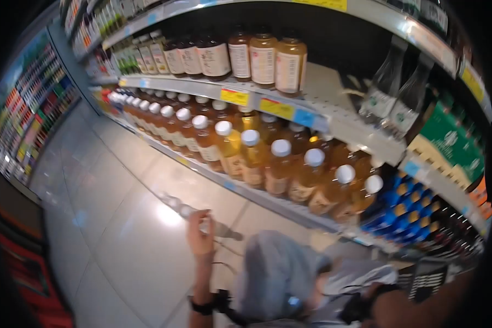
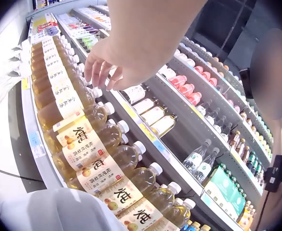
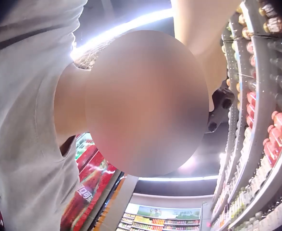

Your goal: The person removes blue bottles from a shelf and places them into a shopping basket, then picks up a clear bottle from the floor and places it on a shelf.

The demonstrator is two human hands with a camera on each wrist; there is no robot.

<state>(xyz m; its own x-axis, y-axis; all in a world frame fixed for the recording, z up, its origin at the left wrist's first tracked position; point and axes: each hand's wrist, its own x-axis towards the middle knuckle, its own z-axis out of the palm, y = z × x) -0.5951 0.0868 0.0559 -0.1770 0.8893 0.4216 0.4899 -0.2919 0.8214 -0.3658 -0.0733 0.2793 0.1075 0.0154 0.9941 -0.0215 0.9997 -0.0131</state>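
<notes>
My left hand (image 1: 201, 235) hangs over the tiled floor in the head view, its fingers loosely bent. In the left wrist view the same hand (image 2: 119, 60) is beside the row of capped amber bottles (image 2: 68, 101), with nothing visible in its fingers. Lighter yellow bottles with orange-and-cream labels (image 2: 100, 171) stand nearer the camera. At the bottom right of the head view my right forearm (image 1: 415, 300) reaches inward with a black strap at the wrist; how the right fingers lie is not clear. In the right wrist view, skin at the top right shows no distinct fingers.
A shelf edge with price tags (image 1: 235, 97) runs above the amber bottles, bearing dark and light bottles (image 1: 263, 57). Green cartons (image 1: 451, 142) and blue packs (image 1: 402, 210) stand to the right. A red case (image 1: 30, 279) is at the lower left. My grey-clad knee (image 1: 281, 268) is close by.
</notes>
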